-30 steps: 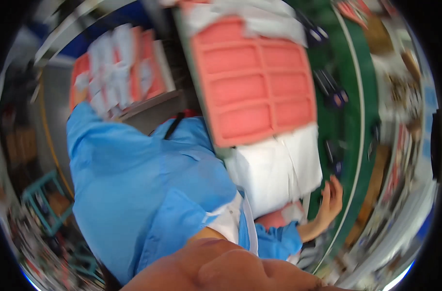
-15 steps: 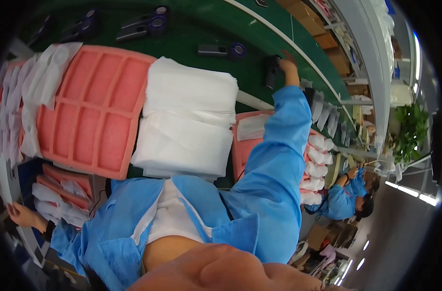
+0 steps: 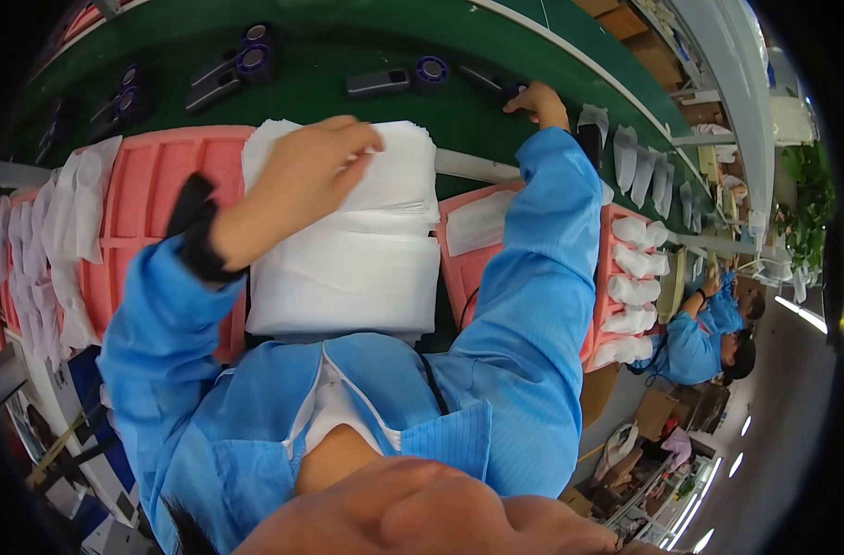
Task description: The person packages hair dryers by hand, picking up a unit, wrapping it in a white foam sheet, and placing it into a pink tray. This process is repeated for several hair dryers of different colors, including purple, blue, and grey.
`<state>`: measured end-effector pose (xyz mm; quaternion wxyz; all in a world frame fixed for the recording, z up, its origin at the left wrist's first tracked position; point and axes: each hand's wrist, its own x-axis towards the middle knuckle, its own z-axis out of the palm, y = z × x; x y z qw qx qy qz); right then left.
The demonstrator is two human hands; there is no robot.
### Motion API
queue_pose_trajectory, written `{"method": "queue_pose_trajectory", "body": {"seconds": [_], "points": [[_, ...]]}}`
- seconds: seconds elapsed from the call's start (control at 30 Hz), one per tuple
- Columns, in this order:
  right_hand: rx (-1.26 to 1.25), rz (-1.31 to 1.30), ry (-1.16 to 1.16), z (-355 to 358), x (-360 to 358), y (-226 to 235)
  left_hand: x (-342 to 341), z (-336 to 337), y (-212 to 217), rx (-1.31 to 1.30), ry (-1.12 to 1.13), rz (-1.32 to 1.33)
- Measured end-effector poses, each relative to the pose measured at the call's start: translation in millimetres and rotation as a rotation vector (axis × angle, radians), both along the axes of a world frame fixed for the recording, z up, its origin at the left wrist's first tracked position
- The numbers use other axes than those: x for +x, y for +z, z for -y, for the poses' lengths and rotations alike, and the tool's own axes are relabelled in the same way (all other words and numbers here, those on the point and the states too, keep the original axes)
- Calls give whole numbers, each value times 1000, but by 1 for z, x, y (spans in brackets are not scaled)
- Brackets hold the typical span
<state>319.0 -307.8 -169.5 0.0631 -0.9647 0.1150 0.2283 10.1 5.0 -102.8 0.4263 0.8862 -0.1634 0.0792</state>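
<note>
Your left hand (image 3: 297,180) lies flat, fingers loosely spread, on top of the stack of white foam sheets (image 3: 348,259) at the centre of the frame, gripping nothing. The stack rests partly on a pink tray (image 3: 154,203) at centre left. Your right hand (image 3: 538,102) reaches to the upper right, curled over a dark device (image 3: 515,90) on the green conveyor belt (image 3: 329,65); how firmly it holds is unclear.

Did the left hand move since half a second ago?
Yes. The left hand came up from the lower left, beside the pink tray, and now lies on the white stack.
</note>
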Motion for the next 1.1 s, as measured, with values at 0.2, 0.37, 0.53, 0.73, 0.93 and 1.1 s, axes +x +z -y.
{"method": "queue_pose_trajectory", "body": {"seconds": [0.2,0.37,0.53,0.73,0.93,1.1], "points": [[339,337,-126,20,-19,-30,50,56,-52,360,96,-169],[346,303,-76,26,-9,-27,48,62,-73,321,74,15],[568,606,51,-10,-27,42,46,58,-80,267,131,51],[1061,665,232,-23,-149,122,43,38,-67,-263,99,-196],[1176,389,489,-29,-188,107,33,15,-49,-587,51,-351],[1201,417,499,-71,-201,105,22,7,-17,-782,138,-360]]}}
